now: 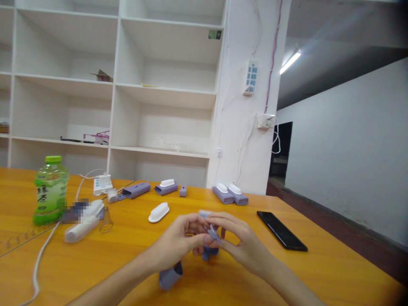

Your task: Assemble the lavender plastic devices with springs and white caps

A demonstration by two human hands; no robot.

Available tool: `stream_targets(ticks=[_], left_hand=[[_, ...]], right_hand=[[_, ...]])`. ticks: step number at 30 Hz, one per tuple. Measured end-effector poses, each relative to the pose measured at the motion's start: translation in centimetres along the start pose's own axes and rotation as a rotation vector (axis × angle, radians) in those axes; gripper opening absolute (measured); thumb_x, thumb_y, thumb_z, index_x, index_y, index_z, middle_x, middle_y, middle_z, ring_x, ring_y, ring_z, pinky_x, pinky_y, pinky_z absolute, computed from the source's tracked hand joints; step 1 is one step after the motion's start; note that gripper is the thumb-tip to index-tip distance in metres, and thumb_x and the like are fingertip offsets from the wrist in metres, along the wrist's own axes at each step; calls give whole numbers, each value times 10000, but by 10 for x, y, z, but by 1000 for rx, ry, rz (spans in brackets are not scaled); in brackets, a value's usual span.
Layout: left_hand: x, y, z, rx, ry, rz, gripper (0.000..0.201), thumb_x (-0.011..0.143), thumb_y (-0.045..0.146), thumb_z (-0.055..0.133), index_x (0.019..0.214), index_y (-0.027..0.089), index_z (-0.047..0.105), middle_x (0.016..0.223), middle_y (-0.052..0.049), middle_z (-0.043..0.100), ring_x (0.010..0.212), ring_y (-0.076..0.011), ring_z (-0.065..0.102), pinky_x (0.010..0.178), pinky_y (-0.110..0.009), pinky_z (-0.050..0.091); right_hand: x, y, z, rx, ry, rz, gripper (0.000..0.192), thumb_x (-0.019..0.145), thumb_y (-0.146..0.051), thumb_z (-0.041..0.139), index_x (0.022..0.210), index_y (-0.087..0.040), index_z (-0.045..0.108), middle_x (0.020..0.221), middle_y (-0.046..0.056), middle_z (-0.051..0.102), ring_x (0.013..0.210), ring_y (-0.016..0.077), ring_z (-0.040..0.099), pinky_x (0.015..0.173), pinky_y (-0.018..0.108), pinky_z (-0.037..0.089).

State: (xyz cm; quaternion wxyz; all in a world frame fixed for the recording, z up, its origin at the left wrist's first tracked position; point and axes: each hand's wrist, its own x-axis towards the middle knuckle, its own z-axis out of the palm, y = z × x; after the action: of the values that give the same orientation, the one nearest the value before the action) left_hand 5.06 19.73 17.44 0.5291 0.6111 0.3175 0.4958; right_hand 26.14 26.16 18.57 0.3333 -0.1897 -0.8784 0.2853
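White cubby shelves (165,89) line the wall out toward 11 o'clock, and everything's spread over an orange wood-look table (242,272) (clock centred on the hands, 12 pointing away from the person). Action's dead centre: left hand (183,238) and right hand (244,242) meet over a small lavender piece (213,233), each grip narrowed to a fingertip pinch with thumbs on the near side. Just under it, toward 6, is a bluish part (209,253), mostly covered by fingers, so can't make out if it's held too or just sitting there. Down at 8, near the left wrist, there's a hollow lavender sleeve (170,276) with its dark mouth showing. White oval cap (159,212) lies by itself at 10, two capped sleeves (230,194) sit side by side around 1, and the black phone (282,230) is over at 3. Handling-wise, I'd guess that piece is thin moulded plastic: super light, stiff, a bit slick, and thin edges like that might snap if you bend them. I'd take it by opposite edges with thumb and index pads, keep pressure gentle, and not squeeze the flat middle.
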Motion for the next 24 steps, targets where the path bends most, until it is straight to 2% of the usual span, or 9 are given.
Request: stream_targets(ticks=[3, 5, 9, 12, 15, 20, 24], left_hand=[[0, 3, 2, -50, 8, 6, 236, 852, 290, 737, 994, 159, 603, 858, -62, 706, 709, -142, 636, 648, -238, 501], [0, 6, 2, -72, 2, 28, 218, 861, 280, 731, 987, 161, 599, 866, -62, 700, 737, -148, 645, 683, -255, 513], [2, 11, -5, -90, 19, 97, 232, 875, 290, 723, 1023, 153, 609, 866, -69, 695, 770, -169, 663, 751, -306, 532], [5, 10, -14, -52, 41, 127, 258, 903, 330, 687, 1063, 137, 627, 893, -100, 708, 794, -204, 685, 786, -363, 548], [7, 8, -24, 10, 64, 147, 264, 926, 365, 650, 1030, 122, 661, 940, -121, 708, 824, -216, 688, 790, -363, 550], [8, 6, -33, 102, 123, 131, 309, 910, 401, 667, 1028, 116, 693, 946, -116, 720, 804, -197, 682, 751, -321, 553], [10, 6, -35, 155, 177, 116, 338, 888, 426, 686, 994, 106, 721, 899, -112, 738, 747, -183, 682, 714, -292, 549]], right_hand=[[6, -4, -8, -37, -17, -37, 368, 820, -361, 783, 1179, -322, 717, 1167, 61, 679, 1013, 238, 633, 915, 350, 506], [18, -11, -16, -50, -47, -51, 367, 788, -393, 807, 1135, -298, 736, 1024, 51, 681, 844, 199, 623, 765, 306, 511], [57, -30, -30, -54, -123, -7, 319, 744, -480, 819, 931, -228, 762, 776, 14, 630, 703, 164, 564, 617, 259, 442], [85, -40, -36, -55, -261, 65, 341, 755, -518, 792, 897, -210, 752, 615, -26, 570, 571, 127, 486, 509, 227, 356], [98, -41, -38, -53, -359, 63, 327, 807, -513, 744, 934, -213, 773, 649, -13, 609, 589, 126, 508, 512, 220, 358], [100, -30, -37, 82, -485, 56, 328, 870, -421, 700, 1126, -222, 750, 915, 39, 676, 787, 163, 629, 673, 238, 475], [104, -25, -38, 29, -504, 48, 297, 865, -418, 711, 1074, -217, 774, 873, 32, 660, 773, 151, 610, 661, 228, 453]])
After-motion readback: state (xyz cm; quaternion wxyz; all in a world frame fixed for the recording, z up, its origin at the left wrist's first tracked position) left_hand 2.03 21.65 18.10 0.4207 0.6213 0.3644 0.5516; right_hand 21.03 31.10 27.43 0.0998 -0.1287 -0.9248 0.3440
